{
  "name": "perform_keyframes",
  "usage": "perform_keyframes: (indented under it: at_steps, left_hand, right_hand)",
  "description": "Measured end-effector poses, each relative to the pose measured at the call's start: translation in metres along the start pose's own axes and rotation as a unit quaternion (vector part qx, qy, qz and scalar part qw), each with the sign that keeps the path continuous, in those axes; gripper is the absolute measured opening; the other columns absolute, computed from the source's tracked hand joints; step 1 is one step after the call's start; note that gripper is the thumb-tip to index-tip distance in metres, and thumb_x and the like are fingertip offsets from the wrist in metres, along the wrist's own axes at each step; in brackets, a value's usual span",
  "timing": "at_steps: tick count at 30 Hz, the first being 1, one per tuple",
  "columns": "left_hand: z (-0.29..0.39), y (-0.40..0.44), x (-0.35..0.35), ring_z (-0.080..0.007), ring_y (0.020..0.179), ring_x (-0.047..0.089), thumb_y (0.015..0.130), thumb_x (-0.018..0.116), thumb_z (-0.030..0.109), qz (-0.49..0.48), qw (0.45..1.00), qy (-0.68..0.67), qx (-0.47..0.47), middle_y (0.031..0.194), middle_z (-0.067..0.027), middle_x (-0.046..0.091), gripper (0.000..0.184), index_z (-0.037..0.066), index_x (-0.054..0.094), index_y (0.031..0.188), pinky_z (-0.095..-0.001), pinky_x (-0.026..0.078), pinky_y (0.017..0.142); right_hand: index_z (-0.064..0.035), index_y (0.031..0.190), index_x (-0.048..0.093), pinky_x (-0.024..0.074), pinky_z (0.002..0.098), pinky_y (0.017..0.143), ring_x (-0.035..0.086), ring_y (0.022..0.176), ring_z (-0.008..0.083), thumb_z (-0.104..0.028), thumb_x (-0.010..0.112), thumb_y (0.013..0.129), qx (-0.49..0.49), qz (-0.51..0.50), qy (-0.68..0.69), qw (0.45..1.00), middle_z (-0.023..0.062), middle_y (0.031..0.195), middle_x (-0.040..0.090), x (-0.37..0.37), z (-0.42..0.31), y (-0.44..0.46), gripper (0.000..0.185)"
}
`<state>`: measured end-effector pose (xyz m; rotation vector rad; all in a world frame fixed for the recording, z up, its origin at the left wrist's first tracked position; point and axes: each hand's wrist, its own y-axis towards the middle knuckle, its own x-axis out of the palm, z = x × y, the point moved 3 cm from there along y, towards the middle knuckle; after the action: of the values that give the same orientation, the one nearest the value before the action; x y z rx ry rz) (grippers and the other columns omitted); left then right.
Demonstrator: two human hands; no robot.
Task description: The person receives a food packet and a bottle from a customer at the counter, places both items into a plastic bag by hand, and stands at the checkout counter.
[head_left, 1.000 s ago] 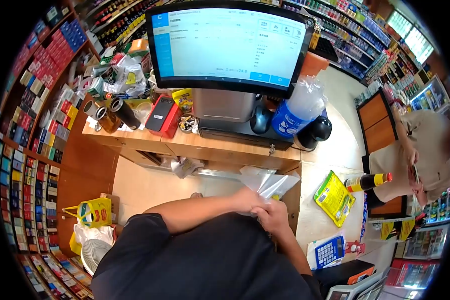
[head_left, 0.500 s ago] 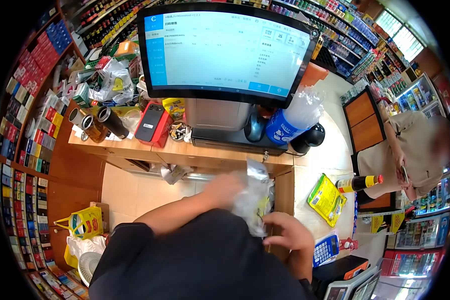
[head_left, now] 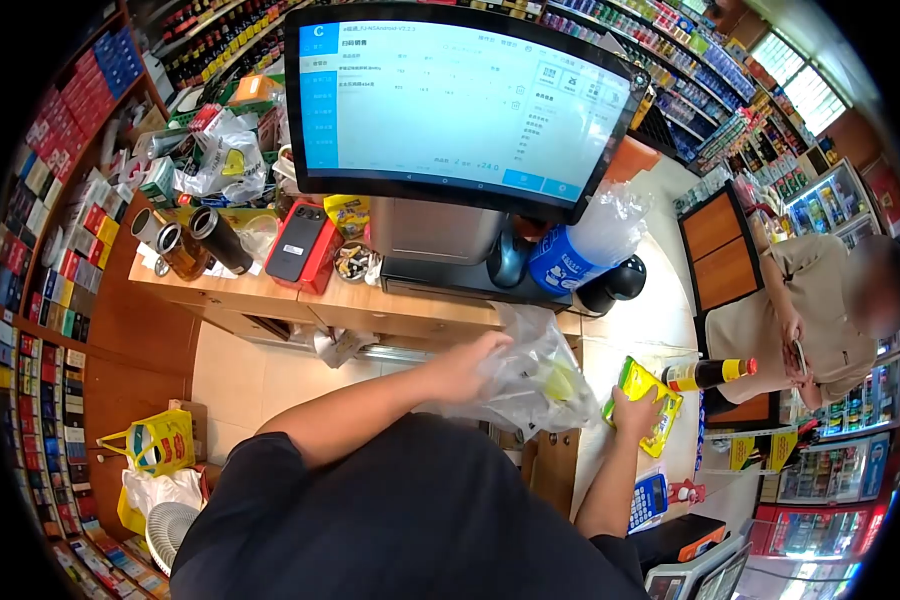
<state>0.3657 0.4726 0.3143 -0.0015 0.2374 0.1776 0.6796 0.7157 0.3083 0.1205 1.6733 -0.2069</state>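
My left hand (head_left: 470,368) grips the edge of a thin clear plastic bag (head_left: 542,375) in front of my body, its fingers closed on the film. The bag hangs spread and carries a yellow-green print. On the counter at the right, my right hand (head_left: 637,412) has its fingers around the left side of a yellow and green packet (head_left: 663,420), partly covering it. Just beyond the packet lies a dark sauce bottle (head_left: 712,375) with a yellow and red cap. It touches neither hand.
A large monitor (head_left: 450,110) stands over the wooden counter (head_left: 410,310). A blue tub of plastic bags (head_left: 567,262), a phone on a red box (head_left: 300,245) and two tumblers line it. A calculator (head_left: 648,502) lies near my right forearm. Across the counter stands a person (head_left: 805,310).
My right hand has moved from the plastic bag to the packet on the counter and taken hold of it. The bag has risen and spread out, held in my left hand.
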Motion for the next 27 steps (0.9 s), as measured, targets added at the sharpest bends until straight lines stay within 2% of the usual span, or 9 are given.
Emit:
perform_keyframes:
  at_steps: [5, 8, 9, 11, 12, 14, 17, 21, 27]
  left_hand:
    - [0.056, 0.01, -0.003, -0.0315, 0.101, 0.072, 0.108, 0.047, 0.029, -0.104, 0.961, -0.168, -0.191, 0.142, -0.0145, 0.056, 0.053, 0.021, 0.031, 0.158, -0.0419, 0.062, 0.073]
    - [0.058, 0.03, 0.006, -0.0342, 0.099, 0.073, 0.109, 0.046, 0.036, -0.124, 0.93, -0.245, -0.242, 0.146, -0.0164, 0.053, 0.054, 0.024, 0.03, 0.16, -0.0433, 0.064, 0.069]
    - [0.058, 0.037, 0.011, -0.0358, 0.098, 0.074, 0.11, 0.043, 0.04, -0.115, 0.933, -0.254, -0.228, 0.144, -0.017, 0.054, 0.054, 0.025, 0.029, 0.16, -0.0415, 0.065, 0.064]
    - [0.069, 0.055, 0.023, -0.0408, 0.102, 0.072, 0.111, 0.04, 0.036, -0.117, 0.917, -0.299, -0.238, 0.147, -0.0181, 0.049, 0.051, 0.024, 0.03, 0.159, -0.0428, 0.065, 0.063]
    - [0.073, 0.063, 0.031, -0.0432, 0.104, 0.071, 0.111, 0.038, 0.035, -0.111, 0.907, -0.326, -0.241, 0.148, -0.0186, 0.047, 0.05, 0.022, 0.031, 0.159, -0.044, 0.066, 0.063]
    - [0.085, 0.079, 0.043, -0.0441, 0.109, 0.069, 0.111, 0.034, 0.032, -0.169, 0.885, -0.381, -0.208, 0.163, -0.0203, 0.026, 0.055, 0.015, 0.022, 0.161, -0.0476, 0.064, 0.072]
    - [0.109, 0.101, 0.067, -0.0466, 0.109, 0.069, 0.111, 0.037, 0.031, -0.192, 0.883, -0.39, -0.177, 0.164, -0.0211, 0.024, 0.059, 0.004, 0.02, 0.161, -0.0474, 0.064, 0.07]
    - [0.134, 0.118, 0.104, -0.0457, 0.107, 0.07, 0.112, 0.034, 0.034, -0.186, 0.893, -0.361, -0.196, 0.152, -0.0219, 0.04, 0.055, 0.001, 0.028, 0.155, -0.0427, 0.065, 0.066]
    - [0.116, 0.136, 0.172, -0.0424, 0.103, 0.072, 0.111, 0.032, 0.035, -0.257, 0.873, -0.377, -0.171, 0.155, -0.0222, 0.036, 0.059, -0.005, 0.025, 0.153, -0.0424, 0.064, 0.066]
  right_hand:
    - [-0.0025, 0.148, 0.051, 0.0339, 0.0496, 0.118, 0.039, 0.146, 0.0416, -0.036, 0.083, 0.074, -0.16, 0.043, 0.041, 0.985, 0.0258, 0.156, 0.042, 0.02, 0.037, -0.029, 0.087]
    - [0.0036, 0.145, 0.052, 0.038, 0.0443, 0.115, 0.05, 0.137, 0.0397, -0.028, 0.084, 0.075, -0.171, 0.038, 0.284, 0.943, 0.0278, 0.148, 0.052, 0.024, 0.077, -0.032, 0.083]
    - [0.0033, 0.145, 0.053, 0.0478, 0.0356, 0.102, 0.064, 0.114, 0.0269, -0.025, 0.082, 0.081, -0.164, 0.06, 0.358, 0.917, 0.0184, 0.129, 0.066, 0.024, 0.094, -0.025, 0.076]
    - [0.0023, 0.14, 0.057, 0.0495, 0.0316, 0.097, 0.064, 0.109, 0.0207, -0.019, 0.071, 0.092, -0.134, 0.038, 0.476, 0.869, 0.0106, 0.121, 0.067, -0.021, 0.113, -0.032, 0.054]
    - [-0.0012, 0.144, 0.054, 0.0496, 0.0366, 0.101, 0.063, 0.115, 0.0245, -0.028, 0.067, 0.096, -0.081, -0.024, 0.611, 0.787, 0.0111, 0.128, 0.065, -0.019, 0.144, -0.018, 0.056]
    - [-0.0057, 0.149, 0.047, 0.0453, 0.0467, 0.11, 0.057, 0.128, 0.0308, -0.032, 0.061, 0.1, -0.036, -0.046, 0.889, 0.454, 0.0138, 0.143, 0.057, -0.026, 0.172, -0.023, 0.058]
    - [-0.0135, 0.156, 0.039, 0.0332, 0.0587, 0.119, 0.042, 0.143, 0.038, -0.044, 0.059, 0.099, -0.214, -0.003, 0.934, 0.284, 0.0115, 0.16, 0.041, -0.071, 0.194, -0.068, 0.067]
    - [-0.0064, 0.159, 0.03, 0.0377, 0.0629, 0.114, 0.048, 0.137, 0.0411, -0.036, 0.074, 0.083, -0.327, 0.039, 0.88, 0.343, 0.0189, 0.157, 0.04, -0.131, 0.217, -0.144, 0.092]
    - [-0.0074, 0.151, 0.043, 0.041, 0.0523, 0.115, 0.05, 0.138, 0.0362, -0.022, 0.064, 0.092, -0.322, 0.054, 0.761, 0.56, 0.0207, 0.152, 0.048, -0.127, 0.142, -0.194, 0.064]
